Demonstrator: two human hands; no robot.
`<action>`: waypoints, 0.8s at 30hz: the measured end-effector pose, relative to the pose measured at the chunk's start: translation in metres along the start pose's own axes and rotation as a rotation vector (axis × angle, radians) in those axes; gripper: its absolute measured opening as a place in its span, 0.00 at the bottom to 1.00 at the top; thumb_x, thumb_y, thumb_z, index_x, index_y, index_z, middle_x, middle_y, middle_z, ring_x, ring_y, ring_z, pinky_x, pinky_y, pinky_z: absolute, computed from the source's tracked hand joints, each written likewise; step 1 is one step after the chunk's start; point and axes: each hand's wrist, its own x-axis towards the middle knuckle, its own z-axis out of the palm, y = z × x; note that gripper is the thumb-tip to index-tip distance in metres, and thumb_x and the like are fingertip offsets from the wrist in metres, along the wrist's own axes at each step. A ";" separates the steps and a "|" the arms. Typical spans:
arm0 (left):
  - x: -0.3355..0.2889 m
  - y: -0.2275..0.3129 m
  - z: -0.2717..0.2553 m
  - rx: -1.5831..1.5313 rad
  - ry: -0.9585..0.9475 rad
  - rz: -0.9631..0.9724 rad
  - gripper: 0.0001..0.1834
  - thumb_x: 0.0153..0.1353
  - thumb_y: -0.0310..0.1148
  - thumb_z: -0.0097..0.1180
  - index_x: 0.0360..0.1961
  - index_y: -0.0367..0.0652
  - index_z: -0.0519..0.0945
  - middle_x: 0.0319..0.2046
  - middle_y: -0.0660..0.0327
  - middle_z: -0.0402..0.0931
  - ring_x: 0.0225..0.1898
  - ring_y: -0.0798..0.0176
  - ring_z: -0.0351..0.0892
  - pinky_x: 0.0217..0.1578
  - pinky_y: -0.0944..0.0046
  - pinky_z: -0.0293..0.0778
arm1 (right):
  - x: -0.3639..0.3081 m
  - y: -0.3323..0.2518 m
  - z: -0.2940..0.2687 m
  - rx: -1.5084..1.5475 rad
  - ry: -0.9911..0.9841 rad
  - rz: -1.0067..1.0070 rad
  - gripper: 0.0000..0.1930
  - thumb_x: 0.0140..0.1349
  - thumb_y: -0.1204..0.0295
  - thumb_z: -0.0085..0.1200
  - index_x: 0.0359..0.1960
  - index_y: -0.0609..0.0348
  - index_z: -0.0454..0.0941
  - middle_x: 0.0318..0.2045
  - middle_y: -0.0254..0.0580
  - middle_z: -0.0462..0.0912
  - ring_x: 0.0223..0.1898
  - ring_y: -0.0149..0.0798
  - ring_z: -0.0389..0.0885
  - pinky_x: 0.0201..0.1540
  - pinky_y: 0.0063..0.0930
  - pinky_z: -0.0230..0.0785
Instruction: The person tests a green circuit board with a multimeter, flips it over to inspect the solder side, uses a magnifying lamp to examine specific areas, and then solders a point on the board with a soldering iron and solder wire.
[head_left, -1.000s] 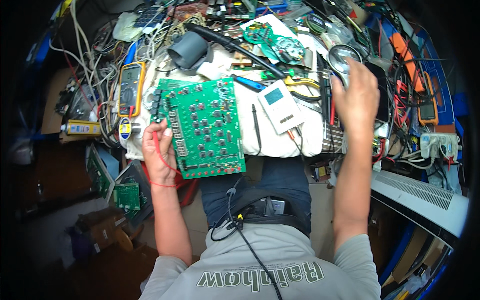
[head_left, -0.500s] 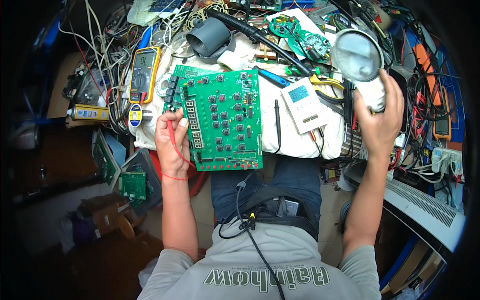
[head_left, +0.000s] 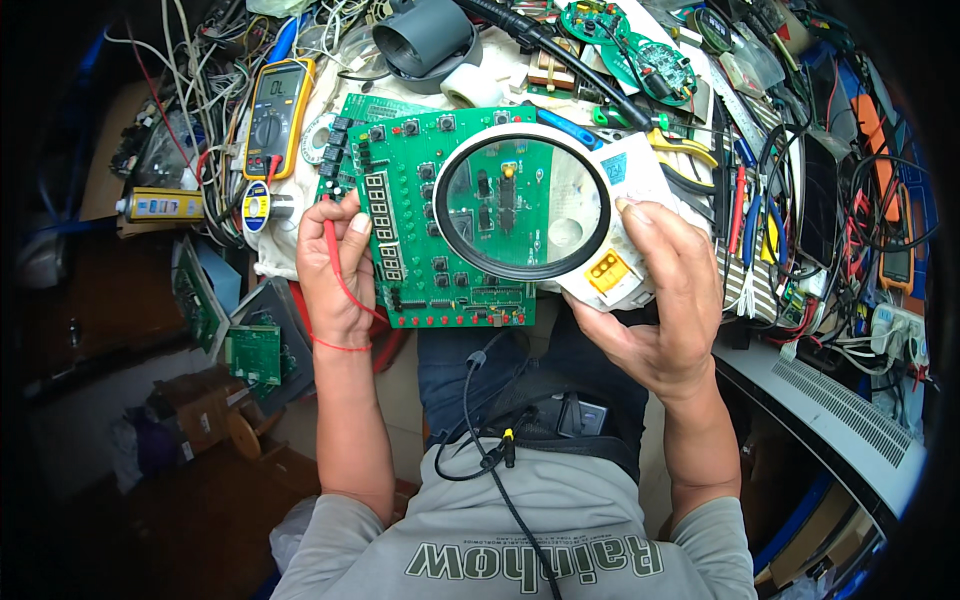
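Observation:
My left hand (head_left: 335, 265) grips the left edge of a green circuit board (head_left: 408, 235), which has a seven-segment display strip and rows of black buttons. A red test probe (head_left: 333, 247) is tucked in the same hand, its lead trailing down to the right. In my right hand (head_left: 672, 300), closed on its white body, is a round black-rimmed magnifying glass (head_left: 525, 205). The lens hangs over the board's right half, enlarging a dark chip and a yellow part. A white meter with a small display (head_left: 622, 172) is partly hidden behind the magnifier and my right hand.
A yellow multimeter (head_left: 278, 118) stands at the left beside a solder spool (head_left: 256, 206) and a yellow can (head_left: 165, 205). Behind the board are a grey pipe fitting (head_left: 425, 40), a blue screwdriver (head_left: 568, 128) and yellow-handled pliers (head_left: 685, 150). Tangled cables crowd both sides.
My right hand has brought the magnifying glass left and nearer, from the back right to over the board. The left hand still holds board and probe, almost unmoved. The view has shifted slightly.

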 end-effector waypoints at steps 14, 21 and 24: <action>-0.003 -0.002 -0.004 0.013 0.017 0.047 0.13 0.69 0.15 0.58 0.51 0.42 0.75 0.55 0.54 0.83 0.57 0.64 0.82 0.62 0.63 0.78 | -0.004 -0.016 0.001 -0.026 0.012 0.011 0.42 0.41 0.75 0.80 0.63 0.67 0.75 0.52 0.55 0.84 0.48 0.52 0.86 0.47 0.39 0.78; -0.008 0.004 -0.001 -0.002 0.029 0.028 0.14 0.69 0.14 0.56 0.51 0.41 0.74 0.57 0.50 0.82 0.57 0.62 0.82 0.62 0.61 0.77 | -0.002 -0.026 -0.003 -0.027 -0.037 0.072 0.43 0.39 0.73 0.81 0.63 0.66 0.76 0.52 0.56 0.85 0.49 0.51 0.87 0.47 0.38 0.77; -0.013 0.009 0.002 -0.015 -0.016 0.056 0.14 0.70 0.14 0.56 0.52 0.41 0.73 0.58 0.49 0.82 0.57 0.63 0.82 0.61 0.62 0.78 | 0.001 -0.029 -0.007 -0.045 -0.063 0.094 0.43 0.40 0.71 0.81 0.63 0.65 0.76 0.53 0.56 0.85 0.49 0.50 0.87 0.48 0.38 0.76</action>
